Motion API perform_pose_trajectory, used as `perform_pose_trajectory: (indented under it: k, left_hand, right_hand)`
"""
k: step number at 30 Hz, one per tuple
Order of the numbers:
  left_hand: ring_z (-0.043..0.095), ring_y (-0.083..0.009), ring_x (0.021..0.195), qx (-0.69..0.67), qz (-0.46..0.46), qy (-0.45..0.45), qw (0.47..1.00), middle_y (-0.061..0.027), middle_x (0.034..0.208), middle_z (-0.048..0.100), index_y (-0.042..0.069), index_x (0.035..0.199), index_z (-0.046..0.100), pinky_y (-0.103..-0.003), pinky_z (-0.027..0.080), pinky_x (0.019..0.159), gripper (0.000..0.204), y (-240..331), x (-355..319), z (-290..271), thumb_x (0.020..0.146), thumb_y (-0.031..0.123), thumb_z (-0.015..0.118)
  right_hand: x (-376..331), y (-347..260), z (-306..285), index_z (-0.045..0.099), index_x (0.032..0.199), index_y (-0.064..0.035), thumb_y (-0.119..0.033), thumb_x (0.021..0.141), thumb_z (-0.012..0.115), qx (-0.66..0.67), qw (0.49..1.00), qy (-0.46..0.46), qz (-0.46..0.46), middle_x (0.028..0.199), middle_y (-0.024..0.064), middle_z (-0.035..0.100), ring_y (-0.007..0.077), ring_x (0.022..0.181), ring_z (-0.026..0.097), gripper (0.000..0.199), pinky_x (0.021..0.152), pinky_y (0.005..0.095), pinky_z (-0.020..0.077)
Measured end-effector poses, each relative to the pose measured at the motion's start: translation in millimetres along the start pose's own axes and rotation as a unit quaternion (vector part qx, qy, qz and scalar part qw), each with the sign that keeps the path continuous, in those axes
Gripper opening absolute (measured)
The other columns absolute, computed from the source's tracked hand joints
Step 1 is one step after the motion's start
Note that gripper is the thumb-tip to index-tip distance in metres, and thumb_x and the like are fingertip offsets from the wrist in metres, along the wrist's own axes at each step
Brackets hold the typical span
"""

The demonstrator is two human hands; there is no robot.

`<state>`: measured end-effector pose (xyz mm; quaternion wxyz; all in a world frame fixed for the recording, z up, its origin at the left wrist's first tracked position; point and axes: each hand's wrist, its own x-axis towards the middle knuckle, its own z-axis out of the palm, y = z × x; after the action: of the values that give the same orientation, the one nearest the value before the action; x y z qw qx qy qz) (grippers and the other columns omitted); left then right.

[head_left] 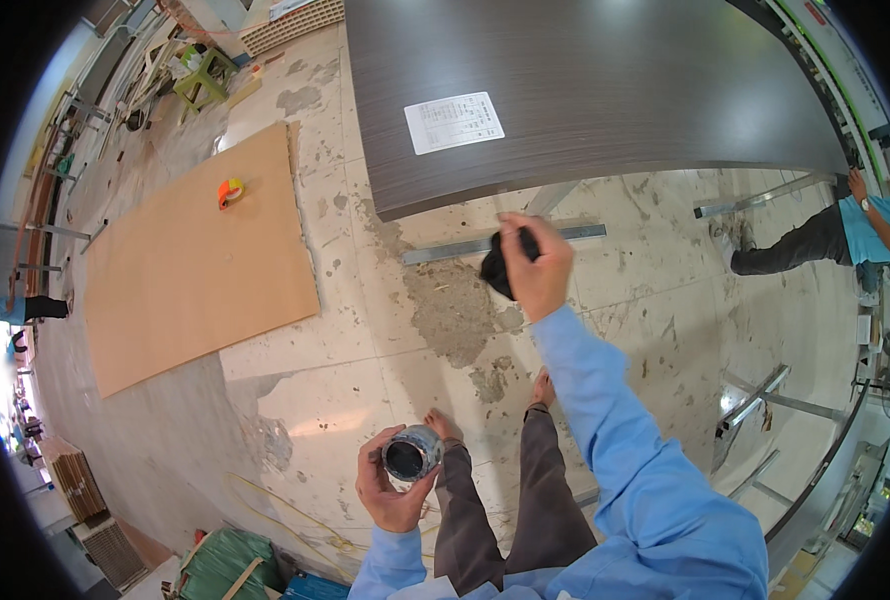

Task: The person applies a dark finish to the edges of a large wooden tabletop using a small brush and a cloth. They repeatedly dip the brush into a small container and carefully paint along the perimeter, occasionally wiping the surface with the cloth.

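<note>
My left hand [390, 490] grips a small round metal can [411, 453], open at the top with a dark inside, low in the picture above my left leg. My right hand [538, 265] is stretched forward and closed around a black wad of cloth [498, 272], held just below the near edge of a large dark wood-grain panel [585, 90]. A white paper label [454, 122] is stuck on that panel. My bare feet [541, 388] stand on the stained concrete floor.
A light brown board [195, 260] lies on the floor to the left with an orange tape roll [229, 191] on it. Metal rails [505, 243] run under the dark panel. Another person in a blue shirt [870, 225] crouches at the right. Green stool, bags and yellow cord lie around.
</note>
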<state>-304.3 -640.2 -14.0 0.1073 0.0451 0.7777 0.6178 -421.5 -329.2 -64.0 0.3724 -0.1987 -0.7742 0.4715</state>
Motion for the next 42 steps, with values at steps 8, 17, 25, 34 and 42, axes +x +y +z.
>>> perform_pose_trajectory:
  k: [8, 17, 25, 34, 42]
  left_hand:
    - [0.067, -0.0255, 0.121, -0.029, -0.012, 0.023, 0.999, -0.0171, 0.132, 0.067, -0.001, 0.132, 0.061, -0.038, 0.054, 0.108, 0.074, -5.4, -5.5, -19.4, 0.067, -0.002, 0.096]
    - [0.066, -0.0261, 0.121, -0.035, -0.031, 0.034, 0.998, -0.0175, 0.132, 0.067, -0.001, 0.132, 0.061, -0.039, 0.053, 0.109, 0.074, -11.9, -7.6, -35.3, 0.066, -0.002, 0.095]
    - [0.066, -0.0255, 0.121, -0.024, -0.03, 0.043, 0.998, -0.0171, 0.133, 0.067, -0.002, 0.133, 0.061, -0.039, 0.053, 0.109, 0.076, -17.1, -3.7, -47.5, 0.066, -0.002, 0.096]
    - [0.066, -0.0263, 0.121, -0.028, -0.025, 0.052, 0.998, -0.0186, 0.133, 0.067, -0.003, 0.133, 0.061, -0.039, 0.053, 0.11, 0.075, -21.0, -3.9, -53.5, 0.067, -0.002, 0.096]
    - [0.066, -0.0261, 0.121, -0.038, -0.026, 0.056, 0.997, -0.0186, 0.133, 0.067, -0.003, 0.133, 0.06, -0.039, 0.053, 0.11, 0.075, -22.2, -2.1, -52.0, 0.066, -0.002, 0.095]
  right_hand:
    - [-15.6, -20.8, 29.9, 0.077, 0.106, -0.0024, -0.005, 0.093, 0.076, 0.015, 1.0, 0.017, 0.004, 0.095, 0.0128, 0.076, 0.0268, 0.086, 0.074, 0.013, 0.079, 0.0351, 0.0567]
    - [-24.4, -32.9, 64.3, 0.076, 0.101, -0.0034, -0.006, 0.092, 0.077, 0.033, 0.993, -0.106, -0.045, 0.094, 0.0137, 0.075, 0.03, 0.085, 0.073, 0.008, 0.078, 0.0372, 0.0568]
    - [-32.7, -44.8, 74.3, 0.077, 0.102, -0.0008, -0.007, 0.096, 0.077, 0.017, 0.99, -0.136, -0.022, 0.094, 0.0088, 0.077, 0.0168, 0.083, 0.071, 0.009, 0.079, 0.0305, 0.055]
    - [-33.4, -40.7, 82.6, 0.076, 0.1, -0.0013, -0.005, 0.093, 0.077, 0.022, 0.998, -0.054, -0.004, 0.094, 0.0126, 0.076, 0.0277, 0.085, 0.074, 0.008, 0.078, 0.0353, 0.0565]
    - [-26.1, -51.1, 82.0, 0.076, 0.101, 0.0014, -0.004, 0.095, 0.076, -0.001, 1.0, -0.029, -0.006, 0.092, 0.0128, 0.076, 0.0242, 0.082, 0.073, 0.008, 0.076, 0.0331, 0.0555]
